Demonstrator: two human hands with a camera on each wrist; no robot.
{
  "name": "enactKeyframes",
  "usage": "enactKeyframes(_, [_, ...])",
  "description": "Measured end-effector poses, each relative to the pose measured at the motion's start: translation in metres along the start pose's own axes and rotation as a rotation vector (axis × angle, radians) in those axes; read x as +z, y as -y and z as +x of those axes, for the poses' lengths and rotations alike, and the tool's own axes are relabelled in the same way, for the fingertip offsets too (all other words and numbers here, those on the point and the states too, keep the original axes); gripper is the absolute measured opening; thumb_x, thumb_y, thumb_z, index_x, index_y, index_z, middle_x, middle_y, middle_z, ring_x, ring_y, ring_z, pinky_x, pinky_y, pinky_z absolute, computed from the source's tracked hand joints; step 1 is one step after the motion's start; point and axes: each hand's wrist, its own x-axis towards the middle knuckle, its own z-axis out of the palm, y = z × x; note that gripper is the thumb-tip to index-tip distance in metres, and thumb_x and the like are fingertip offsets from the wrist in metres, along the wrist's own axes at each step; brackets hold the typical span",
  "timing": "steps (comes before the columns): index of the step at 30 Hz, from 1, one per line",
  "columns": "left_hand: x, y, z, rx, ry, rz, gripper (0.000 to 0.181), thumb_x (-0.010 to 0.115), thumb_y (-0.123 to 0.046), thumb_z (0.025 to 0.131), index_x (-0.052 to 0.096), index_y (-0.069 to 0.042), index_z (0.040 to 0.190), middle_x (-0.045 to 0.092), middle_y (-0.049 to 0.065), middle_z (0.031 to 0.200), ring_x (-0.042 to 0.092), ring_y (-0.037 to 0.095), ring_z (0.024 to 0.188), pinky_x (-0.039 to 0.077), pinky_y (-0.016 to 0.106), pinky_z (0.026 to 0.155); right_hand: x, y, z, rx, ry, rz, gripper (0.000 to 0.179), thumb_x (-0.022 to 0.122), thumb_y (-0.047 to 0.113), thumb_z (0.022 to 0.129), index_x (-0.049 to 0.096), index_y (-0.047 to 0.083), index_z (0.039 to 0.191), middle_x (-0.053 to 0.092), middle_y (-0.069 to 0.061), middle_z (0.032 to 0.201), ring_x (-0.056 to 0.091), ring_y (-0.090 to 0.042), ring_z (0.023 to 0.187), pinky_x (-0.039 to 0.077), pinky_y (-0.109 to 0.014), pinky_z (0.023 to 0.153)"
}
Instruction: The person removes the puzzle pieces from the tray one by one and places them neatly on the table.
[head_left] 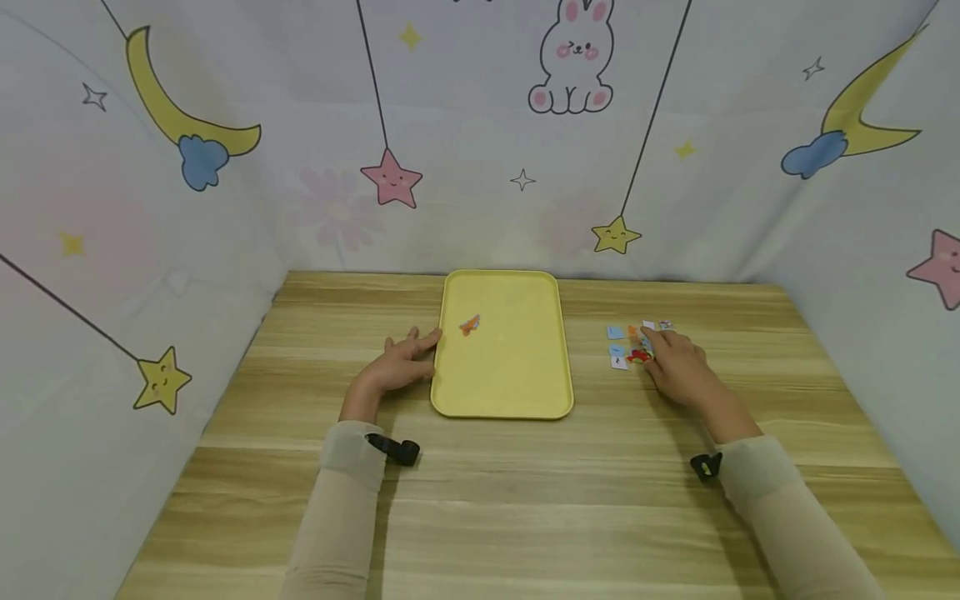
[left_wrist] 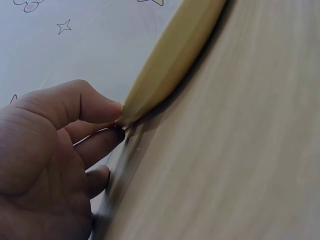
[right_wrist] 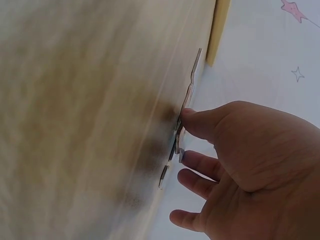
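My left hand is at the left edge of a yellow tray, its thumb and fingertips touching the rim. In the left wrist view the thumb meets the tray's edge. A small flat orange piece with a pale purple part lies inside the tray. To the right, my right hand reaches over several small flat picture pieces, among them a light blue piece and a red piece. Its thumb and fingertips, set apart, touch or nearly touch the pieces. The hand partly covers some of them.
The tray and pieces are on a wood-grain table. A white printed cloth with stars, moons and a rabbit hangs behind the table and along both sides. The tray's far end is close to the back cloth.
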Motion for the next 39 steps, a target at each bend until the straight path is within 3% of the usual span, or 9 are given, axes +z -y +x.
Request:
enactKeyframes(6, [0.0001, -0.0007, 0.0003, -0.021, -0.001, -0.011, 0.078, 0.061, -0.013, 0.094, 0.032, -0.010, 0.166, 0.017, 0.015, 0.174, -0.013, 0.035, 0.161, -0.024, 0.060, 0.121, -0.0006, 0.0011, -0.0003, 0.002, 0.013, 0.025, 0.060, 0.060, 0.008, 0.105, 0.035, -0.006, 0.158, 0.045, -0.041, 0.147, 0.039, -0.063, 0.135, 0.031, -0.082, 0.104])
enactKeyframes(13, [0.0014, -0.0001, 0.0010, -0.007, -0.002, 0.000, 0.077, 0.061, -0.013, 0.094, 0.033, -0.008, 0.165, 0.023, 0.012, 0.173, -0.007, 0.033, 0.162, -0.024, 0.058, 0.122, -0.0002, 0.0011, -0.0023, 0.000, 0.002, 0.027, 0.062, 0.064, 0.009, 0.103, 0.038, -0.007, 0.156, 0.047, -0.041, 0.145, 0.041, -0.063, 0.134, 0.033, -0.082, 0.102])
enactKeyframes(19, [0.0019, 0.0007, 0.0007, 0.003, 0.004, -0.004, 0.077, 0.060, -0.013, 0.094, 0.032, -0.006, 0.165, 0.022, 0.014, 0.173, -0.008, 0.035, 0.162, -0.024, 0.059, 0.121, -0.0010, -0.0004, -0.0056, 0.046, -0.026, 0.026, 0.062, 0.064, 0.010, 0.098, 0.043, -0.008, 0.153, 0.045, -0.043, 0.146, 0.040, -0.063, 0.134, 0.032, -0.084, 0.102])
enactKeyframes(28, [-0.0007, -0.0003, -0.0005, 0.004, 0.009, -0.018, 0.077, 0.060, -0.013, 0.095, 0.031, -0.007, 0.166, 0.020, 0.014, 0.174, -0.011, 0.033, 0.162, -0.026, 0.059, 0.121, -0.0017, -0.0027, -0.0041, 0.066, 0.019, 0.065, 0.064, 0.062, 0.011, 0.098, 0.039, -0.007, 0.155, 0.040, -0.042, 0.153, 0.034, -0.064, 0.139, 0.025, -0.085, 0.106])
enactKeyframes(39, [-0.0004, 0.0002, -0.0006, -0.004, 0.006, -0.017, 0.077, 0.060, -0.014, 0.096, 0.030, -0.008, 0.166, 0.017, 0.015, 0.174, -0.012, 0.034, 0.161, -0.025, 0.060, 0.121, -0.0034, -0.0017, -0.0037, 0.081, 0.045, 0.069, 0.063, 0.061, 0.010, 0.097, 0.039, -0.005, 0.154, 0.042, -0.041, 0.152, 0.035, -0.063, 0.139, 0.027, -0.084, 0.105])
